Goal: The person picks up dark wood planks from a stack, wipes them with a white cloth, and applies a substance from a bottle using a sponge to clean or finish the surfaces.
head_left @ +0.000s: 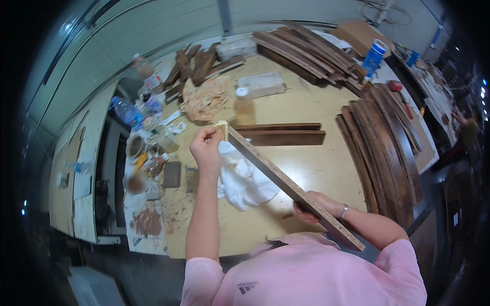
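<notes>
A long narrow wooden board (286, 182) is held up at a slant, from the middle of the table toward my body at lower right. Its broad side is dark brown, its edge raw and pale. My right hand (314, 208) wraps round the near half from below. At the far end, my left hand (206, 148) has its fingers closed on a small pale yellowish piece (221, 124) against the board's end; whether this is cloth or sandpaper I cannot tell. Beneath the board lies a crumpled white cloth (245, 176). Two dark brown boards (280, 136) rest just beyond it.
Stacked dark boards stand at right (377, 153) and far back (306, 51). A capped bottle (244, 108), an orange-patterned cloth (204, 99) and a pale block (260, 84) lie beyond my hands. Bottles and a cup (135, 146) crowd the left, near a dark block (172, 175) and brown dust (148, 222).
</notes>
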`<state>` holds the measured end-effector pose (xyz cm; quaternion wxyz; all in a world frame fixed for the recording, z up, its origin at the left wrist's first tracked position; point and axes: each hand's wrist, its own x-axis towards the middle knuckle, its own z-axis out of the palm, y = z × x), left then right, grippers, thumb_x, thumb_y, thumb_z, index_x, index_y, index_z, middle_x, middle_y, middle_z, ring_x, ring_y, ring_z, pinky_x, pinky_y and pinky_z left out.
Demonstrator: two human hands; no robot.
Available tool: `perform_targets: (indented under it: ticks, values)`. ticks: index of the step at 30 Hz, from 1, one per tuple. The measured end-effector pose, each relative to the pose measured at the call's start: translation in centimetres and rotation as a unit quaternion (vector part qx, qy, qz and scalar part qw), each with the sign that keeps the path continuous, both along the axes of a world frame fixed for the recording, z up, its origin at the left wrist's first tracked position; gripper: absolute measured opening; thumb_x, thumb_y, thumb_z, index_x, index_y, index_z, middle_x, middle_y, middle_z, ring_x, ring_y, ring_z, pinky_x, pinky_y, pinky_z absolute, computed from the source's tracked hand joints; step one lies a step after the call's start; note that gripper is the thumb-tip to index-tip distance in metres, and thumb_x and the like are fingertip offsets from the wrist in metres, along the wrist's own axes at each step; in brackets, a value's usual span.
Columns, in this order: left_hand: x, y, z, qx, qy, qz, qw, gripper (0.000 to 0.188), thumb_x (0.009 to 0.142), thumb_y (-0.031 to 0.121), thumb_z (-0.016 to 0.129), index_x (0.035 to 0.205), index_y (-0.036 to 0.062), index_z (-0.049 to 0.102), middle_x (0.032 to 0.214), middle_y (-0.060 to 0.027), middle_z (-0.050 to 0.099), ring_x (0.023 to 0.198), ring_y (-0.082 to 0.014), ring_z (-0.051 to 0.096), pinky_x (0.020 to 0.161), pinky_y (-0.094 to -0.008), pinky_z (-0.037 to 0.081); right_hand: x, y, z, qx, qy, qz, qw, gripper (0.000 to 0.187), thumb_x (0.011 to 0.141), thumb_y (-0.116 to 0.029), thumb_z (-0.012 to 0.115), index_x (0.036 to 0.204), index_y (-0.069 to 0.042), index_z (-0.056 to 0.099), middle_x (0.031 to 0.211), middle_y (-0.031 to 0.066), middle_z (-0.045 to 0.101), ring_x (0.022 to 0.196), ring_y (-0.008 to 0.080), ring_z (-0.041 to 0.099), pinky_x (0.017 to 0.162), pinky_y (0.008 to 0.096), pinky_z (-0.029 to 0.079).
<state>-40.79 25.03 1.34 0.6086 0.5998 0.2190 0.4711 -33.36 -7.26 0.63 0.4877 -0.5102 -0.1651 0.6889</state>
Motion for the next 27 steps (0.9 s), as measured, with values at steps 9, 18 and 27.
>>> perform_targets:
  ticks: [9, 18, 27]
  values:
    - [-28.3, 10.0, -11.1, 0.229, 0.402, 0.302, 0.834, 0.016, 0.07, -0.005, 0.071, 0.084, 0.0003, 0.064, 0.094, -0.011, 0.063, 0.089, -0.0274, 0.06, 0.079, -0.0355, 0.047, -0.4, -4.6, -0.2, -0.085, -0.212, -0.058, 0.972, 0.051, 0.102, -0.044, 0.041, 0.077, -0.005, 0.062, 0.059, 0.001, 0.056, 0.05, 0.0088, 0.049, 0.048, 0.0249, 0.04]
    - [-31.6, 4.9, -9.6, 0.112, 0.585, 0.376, 0.71, 0.025, 0.075, 0.009, 0.073, 0.099, 0.0054, 0.066, 0.114, -0.0108, 0.058, 0.103, -0.0317, 0.059, 0.087, -0.0411, 0.047, 0.4, -4.6, -3.0, -0.099, -0.221, -0.122, 0.963, 0.058, 0.102, -0.048, 0.038, 0.066, -0.004, 0.054, 0.051, 0.0043, 0.051, 0.041, 0.0118, 0.047, 0.04, 0.0262, 0.036]
    - [-10.7, -6.1, -6.9, 0.369, 0.465, 0.024, 0.804, 0.053, 0.072, 0.022, 0.079, 0.119, 0.0063, 0.06, 0.126, -0.0157, 0.057, 0.12, -0.0341, 0.05, 0.102, -0.0442, 0.039, 0.6, -4.8, -2.4, -0.076, -0.327, -0.177, 0.925, 0.044, 0.102, -0.031, 0.046, 0.066, -0.006, 0.042, 0.065, -0.0077, 0.036, 0.064, 0.0048, 0.031, 0.054, 0.0278, 0.03]
